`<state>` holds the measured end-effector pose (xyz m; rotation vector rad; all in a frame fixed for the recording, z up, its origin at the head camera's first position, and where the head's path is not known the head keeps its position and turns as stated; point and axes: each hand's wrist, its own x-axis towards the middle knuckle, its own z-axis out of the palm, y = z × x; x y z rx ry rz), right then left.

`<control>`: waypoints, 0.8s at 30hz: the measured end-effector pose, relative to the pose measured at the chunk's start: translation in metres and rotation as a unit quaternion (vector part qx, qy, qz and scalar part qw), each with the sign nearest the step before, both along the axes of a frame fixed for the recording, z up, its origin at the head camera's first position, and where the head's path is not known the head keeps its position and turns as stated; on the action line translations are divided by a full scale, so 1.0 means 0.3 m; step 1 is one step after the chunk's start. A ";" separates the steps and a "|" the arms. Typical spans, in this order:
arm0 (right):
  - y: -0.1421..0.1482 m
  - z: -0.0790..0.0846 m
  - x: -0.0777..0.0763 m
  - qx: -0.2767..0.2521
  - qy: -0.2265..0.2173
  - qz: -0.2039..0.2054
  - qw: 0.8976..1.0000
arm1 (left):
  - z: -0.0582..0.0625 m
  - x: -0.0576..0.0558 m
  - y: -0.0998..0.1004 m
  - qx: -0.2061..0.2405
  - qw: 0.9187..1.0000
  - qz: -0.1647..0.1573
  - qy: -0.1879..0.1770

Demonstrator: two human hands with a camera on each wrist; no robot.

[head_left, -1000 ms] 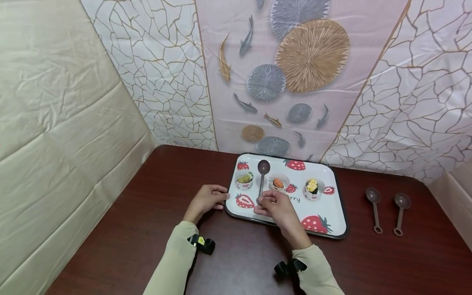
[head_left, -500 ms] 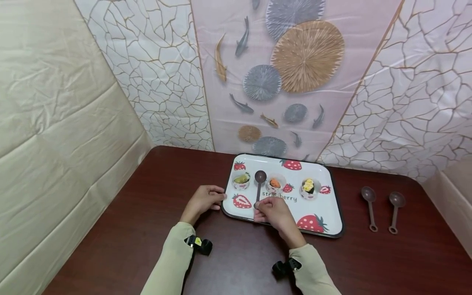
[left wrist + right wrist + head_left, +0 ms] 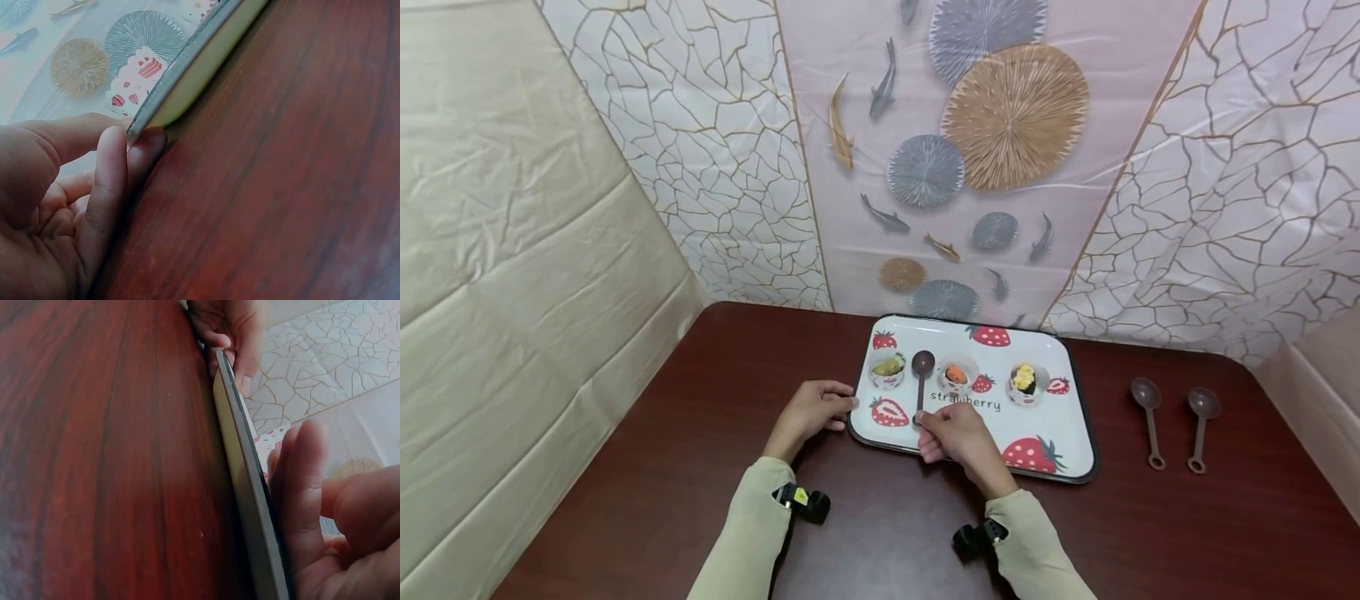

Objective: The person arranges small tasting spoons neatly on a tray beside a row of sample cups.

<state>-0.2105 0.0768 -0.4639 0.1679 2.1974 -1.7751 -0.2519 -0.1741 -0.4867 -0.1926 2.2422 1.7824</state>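
Note:
A white tray (image 3: 970, 437) with strawberry prints and a dark rim lies on the table. My right hand (image 3: 964, 440) pinches the ring end of a brown spoon (image 3: 921, 392) over the tray's front left part. The spoon's round bowl points away, between a paper cup with green-topped food (image 3: 888, 371) and a paper cup with orange-topped food (image 3: 957, 375). Farther right on the tray stands a paper cup with yellow-topped food (image 3: 1024, 382). My left hand (image 3: 812, 414) grips the tray's left edge; in the left wrist view its fingertips (image 3: 113, 147) meet the rim.
Two more brown spoons, a nearer-in spoon (image 3: 1150, 421) and an outer spoon (image 3: 1201, 427), lie on the dark red table (image 3: 880, 533) right of the tray. A patterned cloth (image 3: 887, 250) hangs behind the table, and a beige cloth (image 3: 550, 275) borders its left side.
My right hand has drawn the spoon toward the tray's front edge, so its bowl now sits between the two left cups rather than beyond them. The left hand stays at the tray's edge.

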 end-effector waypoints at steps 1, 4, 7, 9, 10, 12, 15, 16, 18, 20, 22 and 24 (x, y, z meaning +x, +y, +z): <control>0.000 -0.002 -0.002 0.002 -0.001 -0.001 1.000 | 0.000 0.001 0.000 -0.001 1.000 0.000 0.001; -0.002 -0.008 -0.003 0.002 0.002 -0.004 1.000 | 0.002 0.007 -0.003 -0.002 1.000 0.001 0.004; -0.004 -0.014 -0.001 -0.002 0.003 -0.008 1.000 | 0.003 0.013 -0.007 -0.003 1.000 0.004 0.002; -0.004 -0.016 0.002 -0.003 0.002 -0.005 1.000 | 0.001 0.016 -0.008 0.000 1.000 0.004 -0.001; -0.004 -0.016 0.003 -0.003 0.002 -0.002 1.000 | -0.001 0.017 -0.009 0.000 1.000 0.005 -0.003; -0.001 -0.014 0.005 -0.003 0.002 0.004 1.000 | -0.003 0.018 -0.010 -0.001 1.000 0.004 -0.002; 0.011 -0.002 0.005 -0.008 0.004 0.009 1.000 | -0.004 0.017 -0.010 0.000 1.000 0.004 0.004; 0.016 0.004 0.004 -0.010 0.005 0.010 1.000 | -0.004 0.015 -0.010 0.001 1.000 0.003 0.006; 0.031 0.017 0.003 -0.013 0.008 0.013 1.000 | -0.003 0.012 -0.009 0.004 1.000 0.002 0.008; 0.049 0.037 -0.001 -0.006 0.009 0.014 1.000 | -0.004 0.008 -0.007 0.007 1.000 0.002 0.007; 0.068 0.061 -0.003 0.002 0.013 0.014 1.000 | -0.002 0.006 -0.003 0.007 1.000 -0.001 0.008; 0.092 0.093 -0.005 0.009 0.021 0.013 1.000 | -0.003 0.001 0.003 0.007 1.000 -0.002 0.009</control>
